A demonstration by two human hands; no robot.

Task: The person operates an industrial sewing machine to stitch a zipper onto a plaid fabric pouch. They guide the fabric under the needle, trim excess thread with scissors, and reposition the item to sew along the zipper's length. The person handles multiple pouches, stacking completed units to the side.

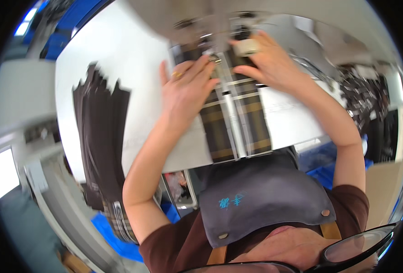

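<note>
A strip of dark plaid cloth (216, 132) with yellow-brown and white lines lies under the sewing machine's working parts, and a whitish band runs lengthwise down its middle. My left hand (185, 86) rests flat on the cloth's left side, fingers stretched toward the presser foot area (215, 59); a gold-coloured ring is on one finger. On the other side my right hand (267, 61) has its fingers apart, its thumb touching or just above the cloth. A cream block-like piece (247, 47) shows at its fingers; blur hides whether it is worn or part of the machine.
A pale sewing machine head (183, 18) overhangs the white table (142, 113). A stack of dark cloth pieces (102, 123) drapes over the left edge. At the right lies a heap of dark, patterned pieces (365, 93). Blue bins (115, 234) stand below.
</note>
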